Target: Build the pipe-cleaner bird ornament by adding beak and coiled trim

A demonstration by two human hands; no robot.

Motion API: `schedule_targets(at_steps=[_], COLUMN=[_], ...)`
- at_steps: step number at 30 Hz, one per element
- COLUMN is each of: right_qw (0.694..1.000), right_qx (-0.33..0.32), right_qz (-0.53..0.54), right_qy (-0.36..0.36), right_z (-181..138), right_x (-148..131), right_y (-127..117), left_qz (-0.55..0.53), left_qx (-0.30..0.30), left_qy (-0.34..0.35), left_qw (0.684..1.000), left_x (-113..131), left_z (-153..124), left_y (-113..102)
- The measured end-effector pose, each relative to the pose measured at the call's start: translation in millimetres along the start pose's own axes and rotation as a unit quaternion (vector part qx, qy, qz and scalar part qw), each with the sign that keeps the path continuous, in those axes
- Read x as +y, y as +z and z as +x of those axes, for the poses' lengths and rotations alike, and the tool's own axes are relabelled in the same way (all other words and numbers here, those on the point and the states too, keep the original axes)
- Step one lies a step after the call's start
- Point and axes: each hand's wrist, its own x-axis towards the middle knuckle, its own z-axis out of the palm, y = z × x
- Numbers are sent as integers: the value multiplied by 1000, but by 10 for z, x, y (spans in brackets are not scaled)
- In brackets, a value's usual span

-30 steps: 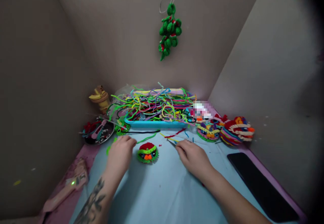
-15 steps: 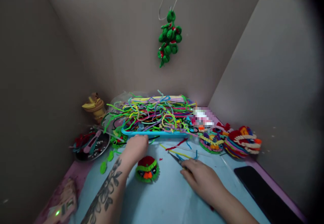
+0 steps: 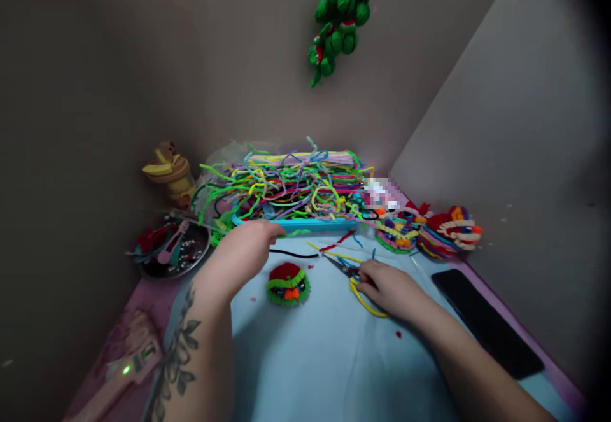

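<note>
My left hand (image 3: 251,244) is closed near the front rim of the blue tray (image 3: 305,225), its fingertips mostly hidden. A green pipe cleaner (image 3: 296,233) runs out from its fingers, and a black one (image 3: 293,253) lies just below. My right hand (image 3: 382,282) grips scissors (image 3: 341,266), blades pointing up and left over the cloth. Under those fingers curves a thin yellow loop (image 3: 367,305); whether it is a scissor handle or a pipe cleaner I cannot tell. Between my hands rests a round pipe-cleaner piece (image 3: 288,284), red on top, green-edged, with eyes and an orange beak.
Many coloured pipe cleaners (image 3: 296,183) heap over the tray. To the left stand a metal bowl (image 3: 174,269) and a glue gun (image 3: 138,361). Finished colourful pieces (image 3: 449,231) and a black phone (image 3: 487,320) sit at right. Green pieces (image 3: 341,21) hang above.
The view has shifted, and my left hand has moved slightly left. More of the black pipe cleaner shows, nearer me, and a green one now shows by my fingers. The scissors remain in my right hand.
</note>
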Motion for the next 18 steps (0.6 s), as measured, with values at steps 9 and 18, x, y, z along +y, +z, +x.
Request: schedule_targets(at_steps=[9, 18], right_qw=[987, 970], right_qx=[-35, 192], right_qz=[152, 148], right_qy=[-31, 11], right_z=[242, 363], right_x=[198, 241], right_y=[58, 190], left_qz=[-17, -69], left_qx=[2, -27], left_qy=[42, 18], left_qw=[999, 997], left_x=[21, -60], left_z=[27, 94], left_y=[21, 89])
